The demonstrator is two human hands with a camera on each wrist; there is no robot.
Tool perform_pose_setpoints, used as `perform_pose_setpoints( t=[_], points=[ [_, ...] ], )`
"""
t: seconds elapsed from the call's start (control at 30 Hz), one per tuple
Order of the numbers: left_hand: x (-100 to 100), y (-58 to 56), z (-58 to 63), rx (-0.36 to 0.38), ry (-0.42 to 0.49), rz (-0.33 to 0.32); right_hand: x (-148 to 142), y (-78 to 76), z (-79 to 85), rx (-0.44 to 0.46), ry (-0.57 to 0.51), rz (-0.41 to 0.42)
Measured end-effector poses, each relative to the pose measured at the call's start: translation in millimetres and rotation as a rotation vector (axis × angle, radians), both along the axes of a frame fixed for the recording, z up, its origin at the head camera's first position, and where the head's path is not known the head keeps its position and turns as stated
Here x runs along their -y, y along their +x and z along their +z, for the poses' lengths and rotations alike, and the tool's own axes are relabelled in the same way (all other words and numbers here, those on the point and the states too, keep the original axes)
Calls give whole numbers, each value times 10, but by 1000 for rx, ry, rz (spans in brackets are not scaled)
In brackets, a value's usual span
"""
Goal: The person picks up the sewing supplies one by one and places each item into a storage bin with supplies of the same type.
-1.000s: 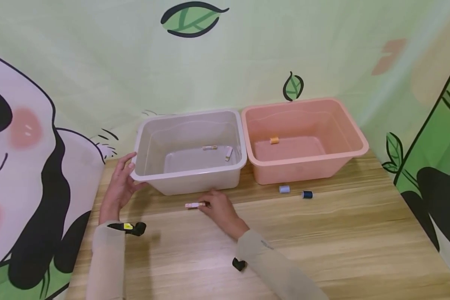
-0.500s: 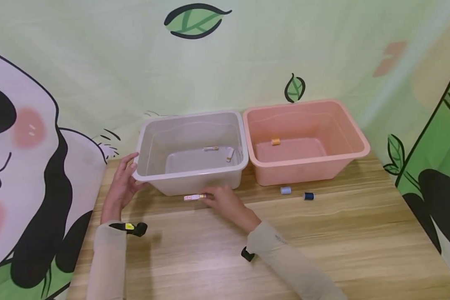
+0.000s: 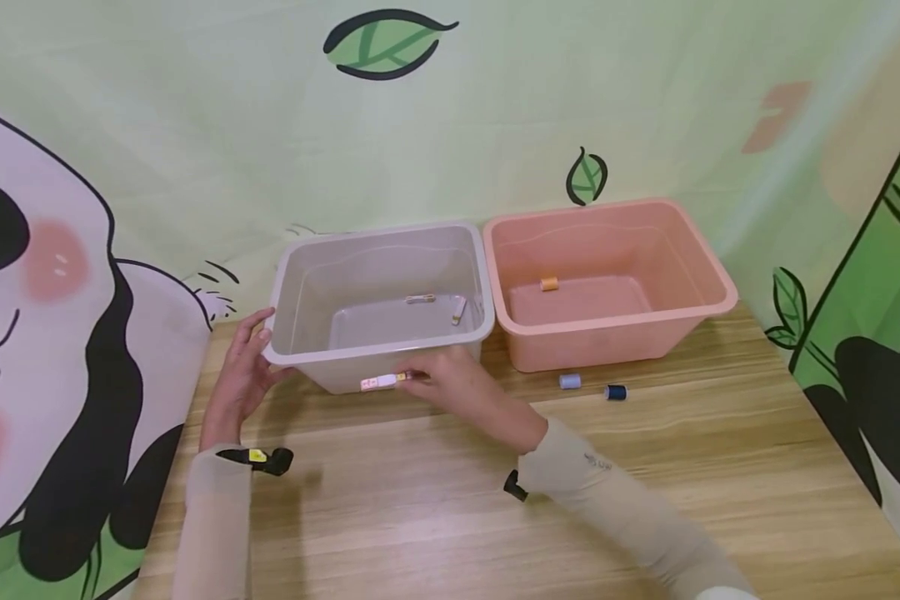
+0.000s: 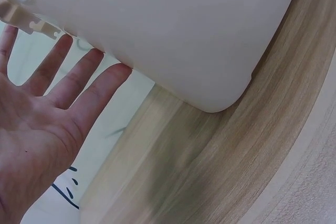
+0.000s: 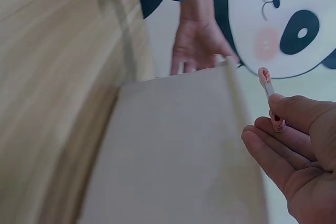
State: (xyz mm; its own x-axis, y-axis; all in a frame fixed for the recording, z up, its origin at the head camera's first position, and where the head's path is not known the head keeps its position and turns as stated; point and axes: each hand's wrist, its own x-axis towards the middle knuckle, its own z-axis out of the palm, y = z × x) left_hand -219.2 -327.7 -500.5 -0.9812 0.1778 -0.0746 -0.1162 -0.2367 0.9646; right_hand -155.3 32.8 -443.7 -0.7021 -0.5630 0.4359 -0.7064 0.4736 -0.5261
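My right hand (image 3: 457, 387) pinches a small pink skein of embroidery thread (image 5: 268, 90) with a pale paper band, between thumb and fingers. In the head view the skein overlaps the front wall of the grey bin (image 3: 390, 360), below its rim. My left hand (image 3: 243, 371) is at that bin's left side, its fingers straight and their tips against the wall in the left wrist view. Two similar skeins lie on the bin's floor, one skein (image 3: 421, 298) near the middle and another skein (image 3: 458, 310) towards the right.
A pink bin (image 3: 592, 333) stands right beside the grey one, with an orange thread spool (image 3: 549, 284) inside. In front of it, a light blue spool (image 3: 570, 382) and a navy spool (image 3: 616, 392) lie on the wooden table (image 3: 435, 500). A printed cloth backdrop rises behind.
My right hand has lifted the skein from the table up in front of the grey bin's wall. My left hand has stayed at the bin's side.
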Motion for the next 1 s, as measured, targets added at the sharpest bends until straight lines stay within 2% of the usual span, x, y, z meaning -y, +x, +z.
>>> perform_pose_setpoints(
  t=[0.17, 0.4, 0.6, 0.73, 1.0],
  points=[
    [-13, -13, 12, 4, 7, 0, -43, -42, 264, 0, 4, 29],
    [-16, -19, 37, 1, -11, 6, -80, -181, 599, -135, 2, 68],
    [5, -27, 51, -5, -20, 6, -98, -322, 911, -20, 37, 74],
    [15, -20, 51, -1, -31, 9, -112, -447, 1065, 35, 58, 55],
    [10, 11, 20, -9, -16, -3, -128, -793, 1179, 64, 133, 26]
  ],
)
